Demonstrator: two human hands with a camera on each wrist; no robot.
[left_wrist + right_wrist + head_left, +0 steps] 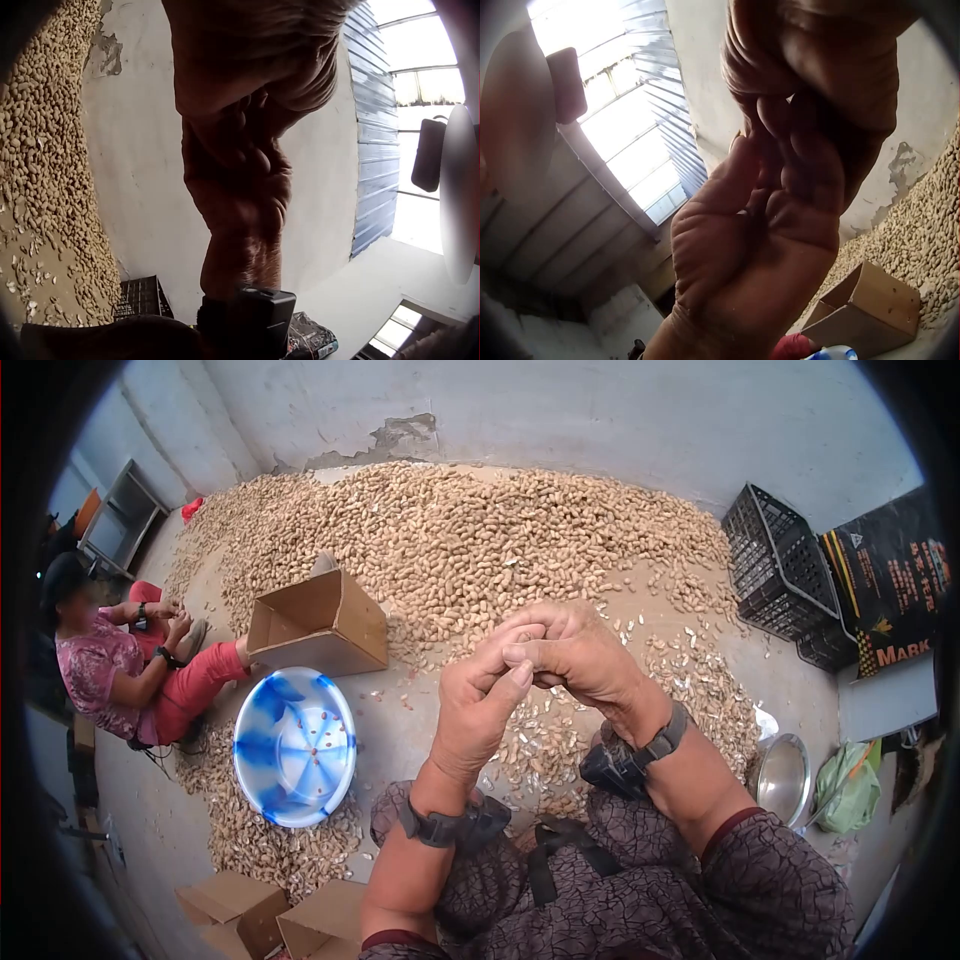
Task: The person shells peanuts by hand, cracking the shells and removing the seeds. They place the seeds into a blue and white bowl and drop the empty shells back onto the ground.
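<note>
Both hands meet in front of the body, above the peanut shells on the floor. The left hand has its fingers bent, its thumb tip close beneath the right thumb. Against it, the right hand curls its fingers, with the thumb laid toward the left fingers. In the left wrist view the right hand touches the left hand; the right wrist view shows the left hand below the right hand. Whatever lies between the fingertips is hidden. A large heap of unshelled peanuts spreads beyond the hands.
A blue and white basin with a few kernels stands left, beside a cardboard box. Another person sits at far left. Black crates, a metal bowl and a green bag are at right.
</note>
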